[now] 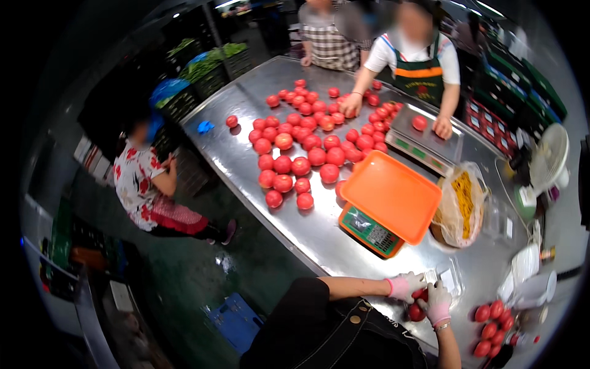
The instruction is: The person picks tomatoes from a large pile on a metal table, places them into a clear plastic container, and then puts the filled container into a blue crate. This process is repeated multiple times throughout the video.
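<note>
My left hand (405,287) and my right hand (438,303), both in white gloves with pink cuffs, meet at the near edge of the steel table. Their fingers curl around a red tomato (421,294), which they partly hide. Just below my hands sits another dark red tomato (416,313). A clear plastic tray (452,278) with a white label lies right beyond my fingers. Farther off stands a digital scale (370,231) with an orange tray (393,195) on top.
Many loose tomatoes (301,166) cover the steel table (246,184). Across it, a co-worker's hand (351,105) touches tomatoes beside a second scale (424,138). A bag of yellow bands (462,206), a white fan (549,157) and more tomatoes (491,329) are at right.
</note>
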Motion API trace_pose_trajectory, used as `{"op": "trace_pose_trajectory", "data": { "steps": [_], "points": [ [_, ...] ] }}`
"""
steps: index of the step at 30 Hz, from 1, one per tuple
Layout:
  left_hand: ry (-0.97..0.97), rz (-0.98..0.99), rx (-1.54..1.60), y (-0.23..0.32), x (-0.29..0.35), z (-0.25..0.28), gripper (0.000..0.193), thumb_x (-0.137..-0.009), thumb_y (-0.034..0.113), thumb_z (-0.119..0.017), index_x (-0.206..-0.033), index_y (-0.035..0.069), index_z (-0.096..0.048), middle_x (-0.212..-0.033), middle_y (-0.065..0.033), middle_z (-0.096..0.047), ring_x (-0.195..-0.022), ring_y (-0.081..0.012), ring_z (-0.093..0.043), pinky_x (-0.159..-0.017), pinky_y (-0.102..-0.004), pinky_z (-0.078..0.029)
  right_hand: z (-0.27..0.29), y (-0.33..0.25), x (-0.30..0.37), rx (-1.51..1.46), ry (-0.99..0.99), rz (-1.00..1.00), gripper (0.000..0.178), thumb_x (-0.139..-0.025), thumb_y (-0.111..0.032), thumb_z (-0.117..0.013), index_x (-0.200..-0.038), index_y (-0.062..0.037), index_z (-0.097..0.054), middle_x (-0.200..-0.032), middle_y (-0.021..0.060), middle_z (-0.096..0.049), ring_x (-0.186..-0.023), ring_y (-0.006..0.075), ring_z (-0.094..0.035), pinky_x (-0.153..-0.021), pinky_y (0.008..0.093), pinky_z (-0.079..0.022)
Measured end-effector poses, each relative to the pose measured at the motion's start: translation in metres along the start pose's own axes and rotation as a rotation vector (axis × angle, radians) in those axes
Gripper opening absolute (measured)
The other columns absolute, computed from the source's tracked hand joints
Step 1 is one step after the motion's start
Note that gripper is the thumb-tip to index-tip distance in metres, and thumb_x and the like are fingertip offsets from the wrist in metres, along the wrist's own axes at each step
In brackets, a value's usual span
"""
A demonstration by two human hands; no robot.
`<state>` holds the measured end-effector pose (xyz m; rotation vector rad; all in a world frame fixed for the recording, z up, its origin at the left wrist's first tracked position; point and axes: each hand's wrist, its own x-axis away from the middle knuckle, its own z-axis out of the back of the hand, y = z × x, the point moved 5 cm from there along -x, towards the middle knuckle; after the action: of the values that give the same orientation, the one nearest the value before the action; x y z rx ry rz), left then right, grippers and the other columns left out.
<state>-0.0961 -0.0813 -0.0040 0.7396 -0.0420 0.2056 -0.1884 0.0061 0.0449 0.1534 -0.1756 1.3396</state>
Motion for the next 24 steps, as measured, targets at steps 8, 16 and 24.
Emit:
{"op": "trace_pose_trajectory", "data": {
  "steps": [8,16,24],
  "points": [
    [0.242,-0.025,0.09,0.004,0.008,0.001,0.063,-0.065,0.023,-0.072,-0.122,0.006,-0.05,-0.116,-0.0187,-0.05,-0.1,-0.0414,-0.054,-0.078,-0.05,-0.053,-0.002,0.004,-0.009,0.077,-0.065,-0.09,0.046,-0.067,-0.043,-0.077,-0.09,-0.0048,-0.067,-0.099,0.0163,-0.058,-0.081,0.0339,-0.066,-0.069,0.0435,-0.054],
    [0.255,-0.058,-0.005,0.006,0.008,-0.012,0.063,-0.066,0.027,-0.071,-0.122,0.006,-0.052,-0.118,-0.0193,-0.048,-0.1,-0.0397,-0.053,-0.079,-0.0504,-0.052,0.012,0.001,-0.008,0.07,-0.102,-0.219,0.044,-0.068,-0.044,-0.073,-0.08,-0.0021,-0.067,-0.079,0.0202,-0.07,-0.075,0.0368,-0.07,-0.07,0.0437,-0.056],
    [0.268,-0.025,-0.004,0.013,0.021,-0.011,0.057,-0.072,0.031,-0.069,-0.119,0.004,-0.052,-0.119,-0.0197,-0.048,-0.1,-0.0382,-0.055,-0.077,-0.0506,-0.051,-0.031,0.101,0.057,-0.099,0.527,-0.744,0.042,-0.095,-0.039,-0.053,-0.102,0.0013,-0.064,-0.105,0.0255,-0.065,-0.095,0.0404,-0.062,-0.087,0.0459,-0.049]
  ]
}}
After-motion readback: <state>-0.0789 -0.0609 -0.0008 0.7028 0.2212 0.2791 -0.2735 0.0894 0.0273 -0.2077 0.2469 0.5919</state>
